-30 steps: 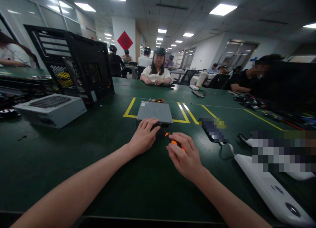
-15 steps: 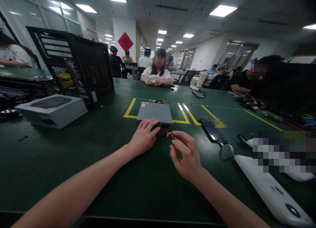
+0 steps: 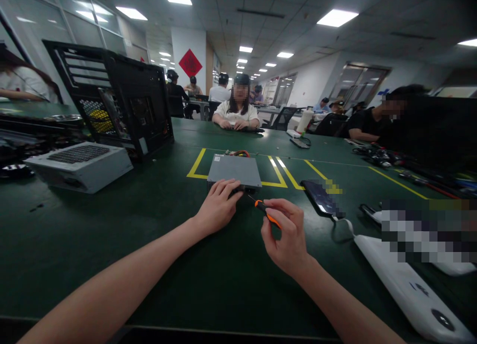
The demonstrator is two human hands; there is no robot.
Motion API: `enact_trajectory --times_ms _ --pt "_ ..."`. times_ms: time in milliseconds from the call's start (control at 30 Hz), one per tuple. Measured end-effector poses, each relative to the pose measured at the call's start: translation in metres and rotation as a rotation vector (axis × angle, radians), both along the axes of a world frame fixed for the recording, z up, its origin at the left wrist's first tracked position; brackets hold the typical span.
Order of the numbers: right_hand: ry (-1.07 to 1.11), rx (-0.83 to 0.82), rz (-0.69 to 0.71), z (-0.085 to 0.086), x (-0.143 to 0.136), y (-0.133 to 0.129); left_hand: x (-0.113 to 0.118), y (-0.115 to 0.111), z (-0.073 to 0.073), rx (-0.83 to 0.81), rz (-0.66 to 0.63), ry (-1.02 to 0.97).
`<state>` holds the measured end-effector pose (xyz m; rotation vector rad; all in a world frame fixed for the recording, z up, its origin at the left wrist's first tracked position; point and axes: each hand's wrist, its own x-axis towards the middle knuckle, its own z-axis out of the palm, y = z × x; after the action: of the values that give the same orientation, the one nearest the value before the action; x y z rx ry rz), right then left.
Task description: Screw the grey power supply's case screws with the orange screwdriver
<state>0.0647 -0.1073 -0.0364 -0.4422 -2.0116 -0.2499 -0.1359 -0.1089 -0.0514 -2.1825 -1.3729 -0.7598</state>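
A flat grey computer power supply point(image 3: 234, 171) lies on the green table within yellow tape marks, with coloured wires at its far side. My left hand point(image 3: 220, 205) grips its near edge, the fingers bent over the top and front. Between the thumb and fingers of my right hand point(image 3: 285, 234) is an orange-and-black screwdriver point(image 3: 262, 206). Its thin shaft points up and left at the near face of the power supply, close to my left fingertips. Whether the tip touches anything is too small to tell.
At left stand an open black computer case point(image 3: 137, 105) and another grey power supply point(image 3: 80, 167). To the right lie a phone point(image 3: 318, 197) on a white cable and a white device point(image 3: 406, 284). A person point(image 3: 236, 108) sits across the table; cables point(image 3: 380, 152) lie at far right.
My right hand has shifted slightly right with the screwdriver, drawing it back a little from the power supply. My left hand and the power supply are nearly unmoved.
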Motion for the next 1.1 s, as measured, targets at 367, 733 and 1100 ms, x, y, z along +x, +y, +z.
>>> enact_trajectory --times_ms 367,733,1100 --pt "-0.064 0.032 -0.013 0.0021 0.0001 -0.0002 0.0002 0.0 -0.0001 0.0 -0.008 -0.022" --pt "-0.025 0.027 -0.024 0.0022 0.0 -0.0004 0.0006 -0.0001 0.0006 -0.004 -0.01 -0.024" --pt "0.001 -0.006 -0.01 0.0019 -0.0029 -0.0014 0.0003 -0.0011 -0.0002 -0.005 0.001 -0.013"
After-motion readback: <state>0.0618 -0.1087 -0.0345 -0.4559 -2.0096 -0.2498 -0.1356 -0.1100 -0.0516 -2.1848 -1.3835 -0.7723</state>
